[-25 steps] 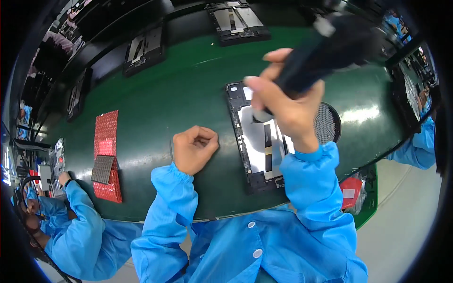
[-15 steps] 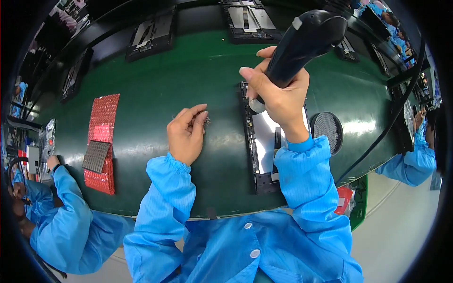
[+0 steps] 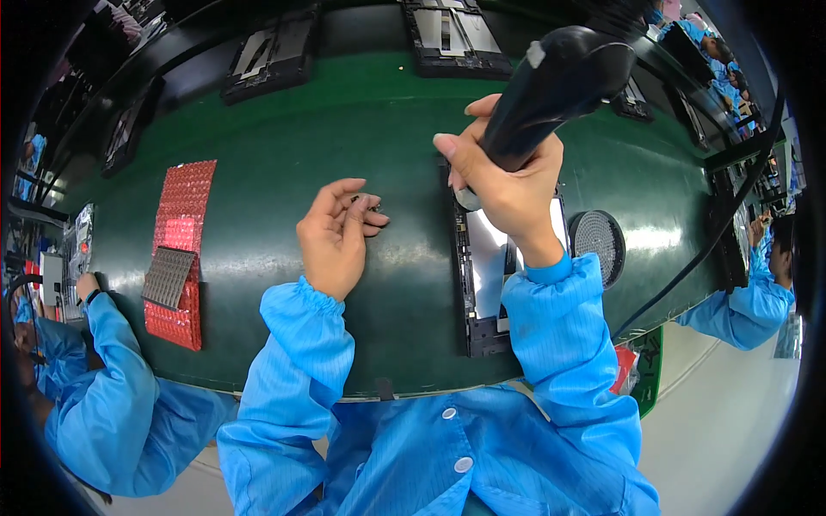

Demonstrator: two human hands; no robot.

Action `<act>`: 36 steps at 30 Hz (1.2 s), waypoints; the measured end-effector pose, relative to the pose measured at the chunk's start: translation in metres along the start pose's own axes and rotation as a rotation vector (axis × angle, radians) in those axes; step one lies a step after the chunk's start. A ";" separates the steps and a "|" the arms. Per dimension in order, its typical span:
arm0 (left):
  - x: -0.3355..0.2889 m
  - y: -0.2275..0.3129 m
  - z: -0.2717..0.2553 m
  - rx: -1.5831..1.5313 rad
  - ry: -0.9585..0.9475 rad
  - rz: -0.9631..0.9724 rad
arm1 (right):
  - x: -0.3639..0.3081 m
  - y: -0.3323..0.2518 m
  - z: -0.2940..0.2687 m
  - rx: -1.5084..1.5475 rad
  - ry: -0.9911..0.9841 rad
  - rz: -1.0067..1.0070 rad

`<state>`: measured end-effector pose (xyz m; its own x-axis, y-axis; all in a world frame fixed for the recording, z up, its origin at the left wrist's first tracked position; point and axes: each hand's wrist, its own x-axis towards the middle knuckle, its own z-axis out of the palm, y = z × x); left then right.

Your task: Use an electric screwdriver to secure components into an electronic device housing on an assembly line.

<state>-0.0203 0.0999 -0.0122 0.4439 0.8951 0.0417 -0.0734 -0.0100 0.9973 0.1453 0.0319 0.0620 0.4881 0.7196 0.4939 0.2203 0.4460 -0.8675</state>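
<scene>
My right hand (image 3: 520, 193) is wrapped round a black electric screwdriver (image 3: 559, 90), held upright over an opened tablet-like device (image 3: 487, 254). A pale round piece (image 3: 467, 199) shows just below my fingers, at the device's upper left edge; the driver's tip is hidden. The device lies flat, with a black frame and a shiny silver plate, partly covered by my right arm. To its left, above the table, my left hand (image 3: 334, 245) has its fingers curled and the thumb pressed in, with small dark screws (image 3: 372, 205) held at the fingertips.
Right of the device sits a round black dish (image 3: 597, 248) with a dotted inside. Red bubble wrap (image 3: 182, 206) with a grey gridded sheet (image 3: 169, 277) lies left. More opened devices (image 3: 456, 39) line the far side. A black cable (image 3: 701, 245) crosses at right; co-workers sit both sides.
My left hand has turned and opened slightly, showing the screws more plainly. My right hand and the screwdriver stay over the same edge of the device, the tool's top slightly lower in view.
</scene>
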 end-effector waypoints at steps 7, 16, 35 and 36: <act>0.000 -0.006 -0.012 0.090 -0.055 0.074 | -0.006 0.004 0.003 -0.113 -0.038 -0.058; 0.003 -0.010 -0.013 0.271 -0.076 0.284 | 0.001 -0.020 -0.017 0.073 0.193 -0.118; 0.028 0.018 0.055 0.817 -0.988 1.095 | -0.045 -0.035 -0.095 0.206 0.324 -0.066; 0.044 0.016 0.067 0.793 -0.966 1.088 | -0.046 -0.038 -0.094 0.211 0.315 -0.031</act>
<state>0.0574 0.1093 0.0097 0.8698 -0.2688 0.4137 -0.3912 -0.8867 0.2463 0.1939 -0.0676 0.0666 0.7266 0.5199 0.4492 0.0766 0.5884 -0.8050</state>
